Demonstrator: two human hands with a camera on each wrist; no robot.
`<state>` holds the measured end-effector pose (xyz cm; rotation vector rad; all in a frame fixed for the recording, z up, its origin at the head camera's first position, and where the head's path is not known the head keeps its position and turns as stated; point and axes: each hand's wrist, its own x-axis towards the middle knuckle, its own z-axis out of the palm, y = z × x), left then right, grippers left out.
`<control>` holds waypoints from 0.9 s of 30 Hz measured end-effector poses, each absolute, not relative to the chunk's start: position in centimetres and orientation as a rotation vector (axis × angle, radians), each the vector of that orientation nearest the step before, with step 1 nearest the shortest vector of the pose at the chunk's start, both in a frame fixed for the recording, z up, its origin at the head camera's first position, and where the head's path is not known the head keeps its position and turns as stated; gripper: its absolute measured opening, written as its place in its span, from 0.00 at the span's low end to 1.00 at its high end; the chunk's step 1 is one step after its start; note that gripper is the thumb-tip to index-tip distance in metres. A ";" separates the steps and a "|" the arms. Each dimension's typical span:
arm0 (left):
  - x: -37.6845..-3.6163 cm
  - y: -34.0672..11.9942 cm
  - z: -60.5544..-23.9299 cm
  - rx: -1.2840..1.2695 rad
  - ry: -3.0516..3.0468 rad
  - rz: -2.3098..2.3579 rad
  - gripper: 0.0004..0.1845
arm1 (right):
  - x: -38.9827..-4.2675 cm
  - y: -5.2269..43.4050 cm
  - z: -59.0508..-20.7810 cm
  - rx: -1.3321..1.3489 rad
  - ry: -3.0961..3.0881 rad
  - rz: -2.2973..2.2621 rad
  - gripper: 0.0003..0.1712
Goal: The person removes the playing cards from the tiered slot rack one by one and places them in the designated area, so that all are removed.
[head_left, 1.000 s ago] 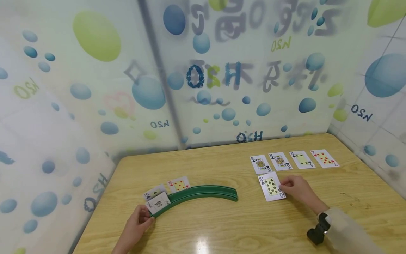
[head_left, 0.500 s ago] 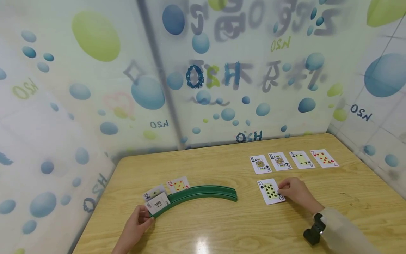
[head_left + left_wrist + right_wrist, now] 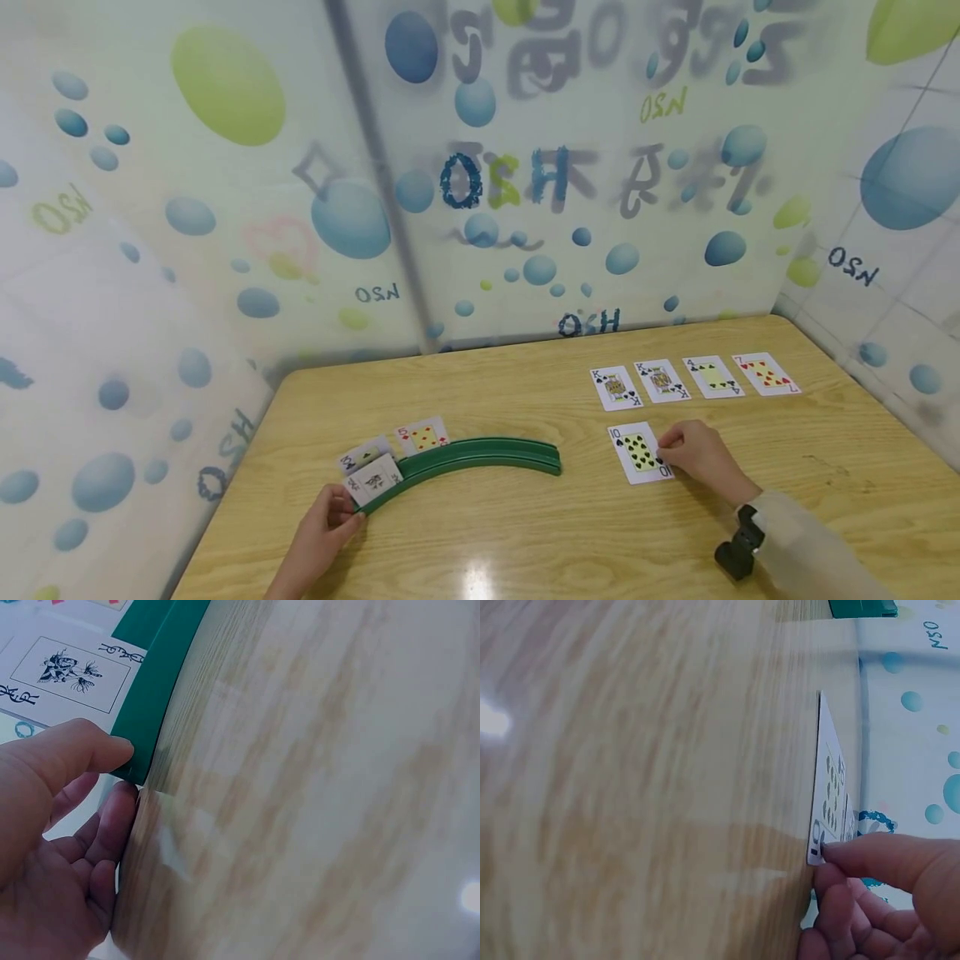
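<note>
My left hand (image 3: pixel 318 529) grips the left end of a curved green card holder (image 3: pixel 480 454), thumb on top and fingers beneath in the left wrist view. A joker (image 3: pixel 375 482) stands in the holder's front at that end. Behind it lean a black-suited card (image 3: pixel 365 454) and a five of diamonds (image 3: pixel 422 435). Over on the right, my right hand (image 3: pixel 705 457) pinches the lower right edge of a ten of spades (image 3: pixel 640 452), face up at the table. The right wrist view shows the thumb on the card's corner, with the other fingers curled under.
Above the ten, a row of face-up cards runs to the right: a king of spades (image 3: pixel 617 388), a king of clubs (image 3: pixel 663 381), a four of clubs (image 3: pixel 713 377) and a seven of hearts (image 3: pixel 767 374). A printed curtain (image 3: pixel 525 250) hangs behind the wooden table (image 3: pixel 525 542).
The ten of spades has come slightly toward me with my right hand, opening a gap below the king of spades. My left hand and the card holder have stayed put.
</note>
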<state>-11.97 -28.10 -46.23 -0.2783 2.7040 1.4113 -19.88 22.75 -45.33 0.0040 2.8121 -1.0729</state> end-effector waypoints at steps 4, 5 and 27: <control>-12.1 -28.1 -46.2 -0.280 2.712 1.404 0.15 | -19.8 22.7 -45.2 0.008 2.811 -1.072 0.06; -12.1 -28.1 -46.2 -0.282 2.712 1.403 0.15 | -19.8 22.7 -45.2 0.007 2.813 -1.070 0.06; -12.0 -28.2 -46.4 -0.283 2.714 1.394 0.15 | -19.5 22.6 -44.8 0.058 2.818 -1.066 0.06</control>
